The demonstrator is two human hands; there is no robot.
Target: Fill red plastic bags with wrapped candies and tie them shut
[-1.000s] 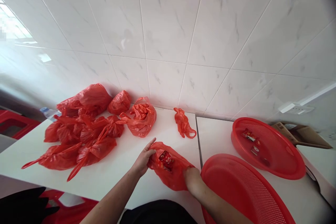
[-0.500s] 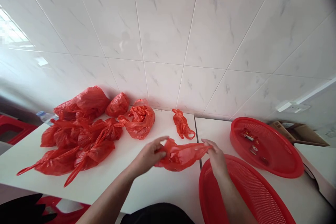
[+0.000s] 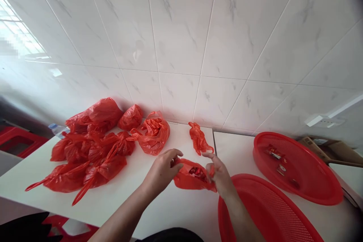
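Note:
Between my hands, a red plastic bag (image 3: 188, 181) has its mouth spread, with small dark red packets (image 3: 197, 174) showing inside. My left hand (image 3: 166, 166) pinches the bag's left rim between thumb and fingers. On the right side, my right hand (image 3: 219, 176) grips the bag's edge with curled fingers, its index finger stretched out. Just beyond lies a crumpled red plastic bag (image 3: 198, 138). A large red basket (image 3: 272, 208) stands beside my right forearm.
Several tied red bags (image 3: 93, 159) crowd the white table's left side, near a plastic bottle (image 3: 56, 129). An open red bag (image 3: 154, 132) sits by the tiled wall. Another red basket (image 3: 300, 170) holds a few small packets, with a cardboard box (image 3: 337, 149) behind it.
My hands have come closer together, the right one moving left and down. The bag's mouth now gapes and shows the packets within. The view has shifted slightly.

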